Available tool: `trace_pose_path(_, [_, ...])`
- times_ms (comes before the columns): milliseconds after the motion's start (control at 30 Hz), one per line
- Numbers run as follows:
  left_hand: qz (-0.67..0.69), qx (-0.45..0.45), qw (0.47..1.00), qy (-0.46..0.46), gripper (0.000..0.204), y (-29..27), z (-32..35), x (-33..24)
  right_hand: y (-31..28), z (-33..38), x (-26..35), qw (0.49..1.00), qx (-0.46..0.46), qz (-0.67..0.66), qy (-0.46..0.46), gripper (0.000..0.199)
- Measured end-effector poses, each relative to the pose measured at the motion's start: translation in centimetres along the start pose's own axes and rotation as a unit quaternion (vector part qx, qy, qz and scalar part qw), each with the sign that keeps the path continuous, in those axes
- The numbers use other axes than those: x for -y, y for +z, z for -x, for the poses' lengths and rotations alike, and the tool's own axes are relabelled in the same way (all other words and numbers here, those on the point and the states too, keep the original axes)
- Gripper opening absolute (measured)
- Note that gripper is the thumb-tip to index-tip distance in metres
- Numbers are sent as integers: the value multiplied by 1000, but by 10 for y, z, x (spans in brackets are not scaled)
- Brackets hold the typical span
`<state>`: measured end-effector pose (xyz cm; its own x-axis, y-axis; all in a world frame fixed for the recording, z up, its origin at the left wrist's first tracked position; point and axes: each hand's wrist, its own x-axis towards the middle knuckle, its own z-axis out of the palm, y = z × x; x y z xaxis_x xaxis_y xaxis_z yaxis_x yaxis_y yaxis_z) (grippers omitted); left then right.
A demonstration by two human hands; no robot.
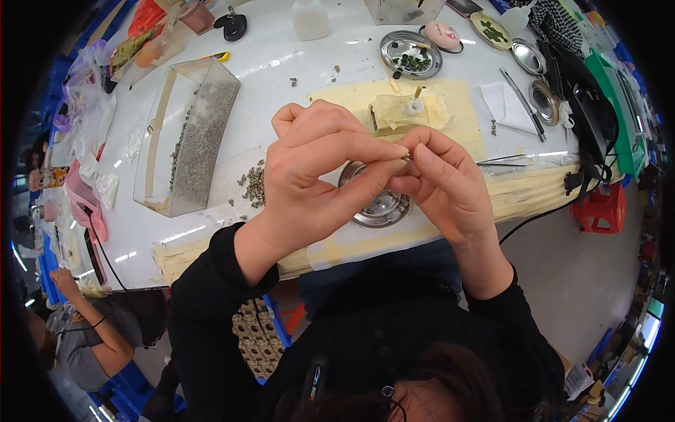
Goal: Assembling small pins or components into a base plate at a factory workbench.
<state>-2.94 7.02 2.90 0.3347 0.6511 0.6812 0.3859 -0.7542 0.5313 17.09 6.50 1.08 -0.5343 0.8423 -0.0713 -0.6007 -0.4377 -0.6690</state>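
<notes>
My left hand (316, 165) and my right hand (450, 179) meet above the table's front edge, fingertips almost touching. Thumb and forefinger of each are pinched together around a tiny metallic-looking piece (406, 157), mostly hidden by the fingers; its kind cannot be made out. Below them is a round shiny metal dish (383, 214), partly covered by my hands. Left of my left wrist lies a loose pile of small grey-brown metal parts (254, 186). A pair of tweezers (508, 162) rests to the right of my right hand.
A clear box (158, 193) of small grey parts stands at left. Behind my hands, a taped block (394, 116) holds a small upright stick. Farther back are a metal dish with dark green pieces (415, 67) and a white bottle (310, 20). Another person's arm (98, 323) shows lower left.
</notes>
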Motion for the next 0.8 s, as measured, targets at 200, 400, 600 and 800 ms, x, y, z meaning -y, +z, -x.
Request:
trace_pose_path(200, [-144, -21, 988, 44, 27, -1, -1, -10, 1, -2, -7, 989, -18, 110, -99, 11])
trace_pose_path(400, [-105, -23, 994, 20, 27, 0, 0, -8, 4, -2, -9, 987, -20, 116, -114, 11])
trace_pose_path(600, [14, 3, 1000, 1, 25, -1, -1, 0, -4, -1, -2, 1000, 24, -16, -9, 12])
trace_pose_path(800, [60, 23, 998, -11, 25, -1, -1, 3, -8, -1, 0, 997, 43, -56, 25, 12])
